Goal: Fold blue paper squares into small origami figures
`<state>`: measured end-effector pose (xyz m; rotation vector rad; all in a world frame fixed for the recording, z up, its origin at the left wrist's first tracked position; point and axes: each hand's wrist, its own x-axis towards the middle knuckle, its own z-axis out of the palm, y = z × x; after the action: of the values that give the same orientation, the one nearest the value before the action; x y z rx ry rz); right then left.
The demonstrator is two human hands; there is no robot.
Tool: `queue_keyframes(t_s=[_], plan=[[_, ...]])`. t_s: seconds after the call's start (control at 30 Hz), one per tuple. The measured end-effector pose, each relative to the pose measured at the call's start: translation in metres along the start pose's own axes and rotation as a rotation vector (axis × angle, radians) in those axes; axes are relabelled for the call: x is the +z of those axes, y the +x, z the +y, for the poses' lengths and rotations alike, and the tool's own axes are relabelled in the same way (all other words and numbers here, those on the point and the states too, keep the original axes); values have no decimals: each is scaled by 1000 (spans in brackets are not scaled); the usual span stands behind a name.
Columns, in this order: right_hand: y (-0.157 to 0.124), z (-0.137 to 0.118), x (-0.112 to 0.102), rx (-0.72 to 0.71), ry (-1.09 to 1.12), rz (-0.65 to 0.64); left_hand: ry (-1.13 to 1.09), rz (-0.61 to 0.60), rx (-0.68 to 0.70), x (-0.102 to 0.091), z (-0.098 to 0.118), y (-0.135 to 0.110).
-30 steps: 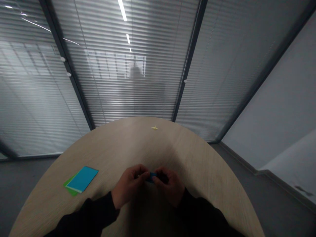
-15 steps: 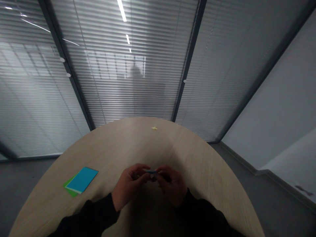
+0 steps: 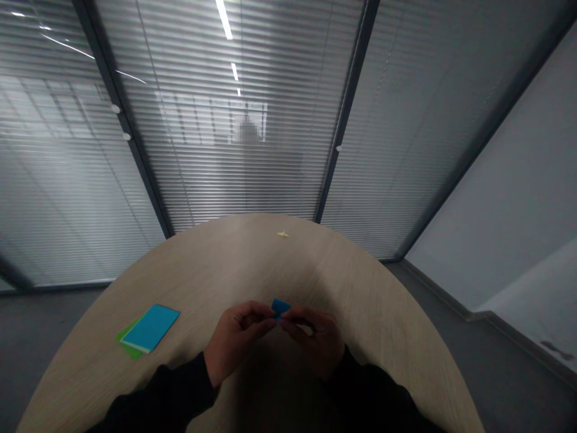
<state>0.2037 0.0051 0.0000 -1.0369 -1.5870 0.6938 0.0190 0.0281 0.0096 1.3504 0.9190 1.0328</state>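
A small folded piece of blue paper (image 3: 280,308) is held up between both hands just above the round wooden table (image 3: 360,300). My left hand (image 3: 235,343) pinches its left side with curled fingers. My right hand (image 3: 315,343) pinches its right side, fingers closed. Both arms wear dark sleeves. Most of the paper is hidden by the fingertips; only a small blue corner shows above them.
A stack of blue paper on green paper (image 3: 148,328) lies on the table to the left. A tiny yellow folded paper piece (image 3: 282,234) sits near the far edge. Glass walls with blinds stand behind the table; grey floor surrounds it.
The blue piece has turned up between my fingertips, so its face shows above them. Both hands have shifted only slightly.
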Motion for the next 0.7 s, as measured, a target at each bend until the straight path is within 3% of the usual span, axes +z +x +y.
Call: queue_keyframes(t_s=[0.43, 0.7], plan=[[-2, 7, 9, 159, 58, 68, 85, 17, -3, 2, -4, 2], [-1, 8, 11, 163, 44, 97, 75, 14, 4, 6, -1, 2]])
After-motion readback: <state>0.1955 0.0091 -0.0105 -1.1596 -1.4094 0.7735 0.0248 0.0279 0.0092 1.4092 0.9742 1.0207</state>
